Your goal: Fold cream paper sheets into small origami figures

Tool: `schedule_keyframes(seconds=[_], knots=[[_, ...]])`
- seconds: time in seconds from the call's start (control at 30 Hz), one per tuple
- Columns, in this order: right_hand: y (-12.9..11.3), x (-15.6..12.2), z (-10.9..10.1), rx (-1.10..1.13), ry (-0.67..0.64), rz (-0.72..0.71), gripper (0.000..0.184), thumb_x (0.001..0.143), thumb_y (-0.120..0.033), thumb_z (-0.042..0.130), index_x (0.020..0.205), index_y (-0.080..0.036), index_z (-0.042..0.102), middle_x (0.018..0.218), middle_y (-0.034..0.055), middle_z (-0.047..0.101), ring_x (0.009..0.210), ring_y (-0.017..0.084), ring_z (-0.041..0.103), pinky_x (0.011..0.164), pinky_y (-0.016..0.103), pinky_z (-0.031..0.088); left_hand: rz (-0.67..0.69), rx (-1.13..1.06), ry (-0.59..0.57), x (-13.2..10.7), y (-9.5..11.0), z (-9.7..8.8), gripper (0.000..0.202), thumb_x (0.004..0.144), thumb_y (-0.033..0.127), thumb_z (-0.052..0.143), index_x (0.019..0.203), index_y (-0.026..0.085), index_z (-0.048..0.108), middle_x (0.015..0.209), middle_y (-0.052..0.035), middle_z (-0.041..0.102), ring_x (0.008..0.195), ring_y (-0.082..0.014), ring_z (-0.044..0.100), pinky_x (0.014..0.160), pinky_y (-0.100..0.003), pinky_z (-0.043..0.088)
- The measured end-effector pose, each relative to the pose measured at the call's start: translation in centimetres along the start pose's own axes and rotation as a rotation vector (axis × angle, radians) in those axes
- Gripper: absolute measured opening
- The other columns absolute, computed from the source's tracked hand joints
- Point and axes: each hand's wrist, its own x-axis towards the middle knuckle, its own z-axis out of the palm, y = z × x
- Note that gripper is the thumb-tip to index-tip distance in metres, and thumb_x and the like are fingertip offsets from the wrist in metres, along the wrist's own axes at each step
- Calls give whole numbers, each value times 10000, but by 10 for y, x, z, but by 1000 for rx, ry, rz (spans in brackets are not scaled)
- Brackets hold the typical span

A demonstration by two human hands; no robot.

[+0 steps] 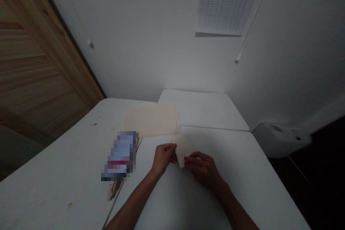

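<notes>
A small, thin cream-coloured sheet (pixel 184 150) is held up over the white table, in front of me. My left hand (pixel 164 155) pinches its left edge between thumb and fingers. On the lower right side, my right hand (pixel 203 168) grips the same sheet, fingers bent together. Beyond the hands lies a flat stack of larger cream sheets (pixel 152 119) with rounded corners. Whether these are paper, cloth or dough cannot be made out. Left of my left hand is a pixelated phone-like object (pixel 120 156), resting on a folded beige piece (pixel 113 189).
Several white table tops (pixel 205 109) meet at seams, with a wall behind. A printed chart (pixel 226 7) hangs on the wall. A wooden door (pixel 40 61) stands at the left. A white plastic container (pixel 280 138) is beyond the right edge. Small scraps (pixel 69 205) lie at left.
</notes>
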Motion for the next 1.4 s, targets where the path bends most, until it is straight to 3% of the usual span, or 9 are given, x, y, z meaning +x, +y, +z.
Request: schedule_keyframes(seconds=[0.13, 0.2, 0.3, 0.37, 0.43, 0.53, 0.63, 1.0, 1.4], knots=[[-7, 3, -5, 42, -15, 49, 172, 809, -182, 629, 946, -254, 703, 1056, 41, 712, 909, 210, 644, 760, 351, 560, 12, 15, -19, 1, 0, -2, 382, 721, 484, 667, 668, 106, 655, 467, -14, 567, 387, -112, 514, 354, -188, 408], [-6, 3, -8, 107, 85, 154, 210, 790, -248, 661, 997, -246, 695, 1083, 64, 701, 934, 226, 641, 800, 384, 553, 30, 26, -45, 0, 2, -1, 388, 728, 492, 663, 682, 107, 661, 472, -12, 568, 371, -98, 490, 348, -183, 398], [5, 1, -10, 219, 359, 532, 231, 840, -277, 610, 1056, -232, 678, 1076, 81, 695, 942, 215, 651, 837, 392, 543, 44, 33, -118, -4, 5, 3, 401, 738, 508, 656, 709, 109, 675, 535, -32, 608, 390, -96, 501, 348, -181, 407], [17, 0, -10, 384, 447, 831, 328, 845, -375, 604, 1125, -209, 642, 1107, 103, 680, 877, 212, 671, 748, 367, 571, 36, 25, -175, -8, 6, 7, 419, 734, 526, 658, 732, 109, 689, 571, -45, 628, 405, -104, 519, 343, -185, 414], [26, -1, -10, 629, 463, 995, 474, 795, -464, 643, 1176, -186, 596, 1107, 117, 680, 858, 223, 679, 723, 368, 576, 30, 20, -225, -13, 7, 13, 429, 732, 536, 659, 746, 109, 699, 585, -49, 637, 410, -111, 530, 340, -193, 422], [30, 0, -10, 882, 342, 1120, 621, 730, -528, 687, 1210, -155, 560, 924, 103, 724, 753, 225, 687, 635, 338, 568, 32, 34, -269, -19, 6, 20, 426, 741, 535, 652, 741, 111, 702, 586, -46, 639, 406, -113, 533, 341, -202, 435], [24, 2, -9, 942, 260, 1160, 679, 687, -534, 722, 1223, -154, 547, 827, 79, 727, 650, 212, 673, 546, 302, 539, 23, 59, -282, -23, 4, 23, 423, 750, 532, 639, 733, 114, 701, 596, -48, 647, 399, -113, 530, 334, -203, 436], [18, 4, -12, 853, 263, 1152, 656, 630, -517, 767, 1153, -163, 587, 775, 61, 725, 601, 201, 664, 504, 280, 523, 2, 92, -297, -26, 4, 24, 387, 754, 500, 635, 715, 121, 704, 568, -36, 630, 399, -109, 526, 337, -186, 434], [15, 3, -7, 848, 225, 1069, 520, 671, -437, 751, 1096, -179, 600, 735, 25, 708, 592, 167, 636, 523, 255, 502, 46, 100, -122, -18, 1, 22, 337, 752, 442, 655, 788, 113, 722, 539, -33, 625, 393, -113, 523, 322, -192, 411]])
